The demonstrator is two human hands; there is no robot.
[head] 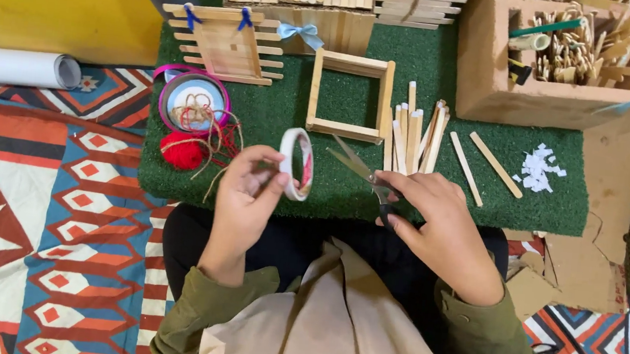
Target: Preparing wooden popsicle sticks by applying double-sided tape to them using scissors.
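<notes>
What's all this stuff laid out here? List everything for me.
tape roll: one, white, held upright in left hand
scissors: one, metal, open blades, in right hand
square frame: one, pale wood, on green mat
loose sticks: a pile plus two apart, pale wood, right of frame
stick ladder piece: one, blue ties, mat's far left
twine spool: one, purple rim
yarn ball: one, red
paper scraps: white, mat's right
cardboard box: one, brown, holds stick pieces
left hand: grips tape
right hand: grips scissors

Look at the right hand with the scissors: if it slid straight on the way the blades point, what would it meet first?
The right hand aims the scissors up-left. The tape roll in the left hand lies just beside that line; past it, probably the square stick frame. Depth is unclear.
</notes>
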